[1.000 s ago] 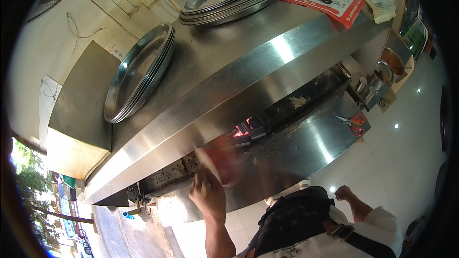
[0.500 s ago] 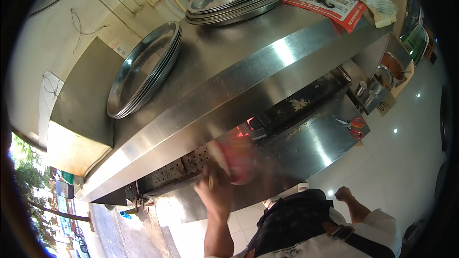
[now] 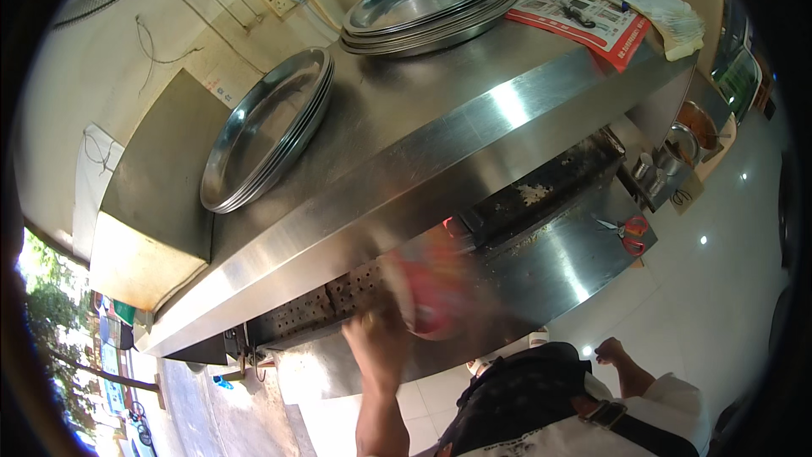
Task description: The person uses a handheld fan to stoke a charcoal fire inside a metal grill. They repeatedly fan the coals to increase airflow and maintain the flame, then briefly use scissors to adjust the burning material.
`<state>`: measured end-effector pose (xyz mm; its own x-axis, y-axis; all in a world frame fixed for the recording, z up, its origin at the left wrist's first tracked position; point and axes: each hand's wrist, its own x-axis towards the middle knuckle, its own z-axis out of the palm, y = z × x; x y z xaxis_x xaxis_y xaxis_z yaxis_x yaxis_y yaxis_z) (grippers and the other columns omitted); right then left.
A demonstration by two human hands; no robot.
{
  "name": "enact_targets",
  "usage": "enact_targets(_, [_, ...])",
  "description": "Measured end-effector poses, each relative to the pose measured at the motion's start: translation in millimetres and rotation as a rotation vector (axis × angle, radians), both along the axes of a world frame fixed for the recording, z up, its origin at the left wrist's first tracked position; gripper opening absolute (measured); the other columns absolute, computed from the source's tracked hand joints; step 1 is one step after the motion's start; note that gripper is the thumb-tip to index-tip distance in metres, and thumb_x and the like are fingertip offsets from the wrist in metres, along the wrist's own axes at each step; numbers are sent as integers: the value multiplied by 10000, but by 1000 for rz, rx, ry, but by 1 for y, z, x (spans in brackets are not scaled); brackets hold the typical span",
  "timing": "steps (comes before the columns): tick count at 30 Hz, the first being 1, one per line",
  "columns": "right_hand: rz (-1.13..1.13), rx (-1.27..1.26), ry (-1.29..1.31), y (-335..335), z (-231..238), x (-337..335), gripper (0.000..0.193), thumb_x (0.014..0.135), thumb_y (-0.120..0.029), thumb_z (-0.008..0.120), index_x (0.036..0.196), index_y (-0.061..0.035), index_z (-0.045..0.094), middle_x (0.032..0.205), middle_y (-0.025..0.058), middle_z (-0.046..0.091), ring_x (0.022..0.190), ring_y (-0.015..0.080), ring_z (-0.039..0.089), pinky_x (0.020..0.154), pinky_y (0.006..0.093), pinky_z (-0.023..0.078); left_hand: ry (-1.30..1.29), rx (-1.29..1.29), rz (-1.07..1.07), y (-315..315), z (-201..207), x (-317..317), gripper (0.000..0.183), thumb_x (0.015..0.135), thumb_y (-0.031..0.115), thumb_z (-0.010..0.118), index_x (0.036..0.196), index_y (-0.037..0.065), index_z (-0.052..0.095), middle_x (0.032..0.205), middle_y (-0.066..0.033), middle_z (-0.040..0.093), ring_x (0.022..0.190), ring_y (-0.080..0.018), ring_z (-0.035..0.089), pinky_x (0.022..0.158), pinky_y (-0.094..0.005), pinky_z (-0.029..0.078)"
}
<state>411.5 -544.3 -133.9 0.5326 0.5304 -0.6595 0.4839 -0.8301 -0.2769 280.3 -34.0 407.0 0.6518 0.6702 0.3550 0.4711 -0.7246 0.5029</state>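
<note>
My left hand (image 3: 378, 343) is closed round the handle of a red and pale hand fan (image 3: 433, 300), which is smeared by motion. The fan is in front of a long grill trough beneath the steel hood, beside a small patch of glowing red coals (image 3: 450, 225). Left of the fan, a perforated metal plate (image 3: 296, 311) covers part of the trough. At my right side, away from the grill, my right hand (image 3: 607, 350) hangs with its fingers curled in and nothing showing in them.
Oval steel trays (image 3: 271, 131) and another tray stack (image 3: 427, 0) rest on the steel hood top (image 3: 381, 110). Red-handled scissors (image 3: 633, 235) lie on the right end of the lower steel ledge (image 3: 541, 275). Printed paper (image 3: 584, 13) and a clipboard lie at the back right.
The fan has swung slightly right and down in my left hand, blurred in both frames. My right hand stays at my side. The whole view has shifted a little.
</note>
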Motion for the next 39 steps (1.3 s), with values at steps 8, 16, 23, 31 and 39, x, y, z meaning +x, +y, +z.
enact_targets(8, [-52,-109,114,-27,-21,16,241,816,-355,757,985,-185,781,953,62,766,965,326,732,805,471,599,187,48,87,3,7,-6,66,860,-36,652,865,-7,712,825,-231,725,778,-345,765,639,-413,587])
enact_targets(16, [267,-160,18,13,1,20,263,776,-380,747,933,-170,776,922,96,751,939,341,729,803,487,601,59,230,155,24,-4,2,114,873,-92,665,884,-4,736,732,-113,740,662,-208,748,551,-331,566])
enact_targets(23, [348,-191,-64,9,11,25,299,791,-404,738,998,-192,773,983,93,752,996,346,718,826,488,602,-118,-90,-111,5,-4,-3,137,837,-43,710,938,38,755,938,-197,750,730,-319,731,621,-371,580])
enact_targets(31, [321,-213,-28,14,10,22,333,791,-434,749,1019,-191,772,999,87,751,985,333,725,831,481,605,-99,63,-47,-4,1,2,84,857,-84,672,859,-30,737,703,-141,703,654,-253,718,628,-315,576])
enact_targets(39, [52,-99,86,1,-4,16,257,843,-395,709,947,-173,786,893,79,760,896,314,741,788,452,598,17,121,-49,32,-11,-4,101,899,-31,651,933,-9,744,756,-142,733,685,-247,741,572,-369,573])
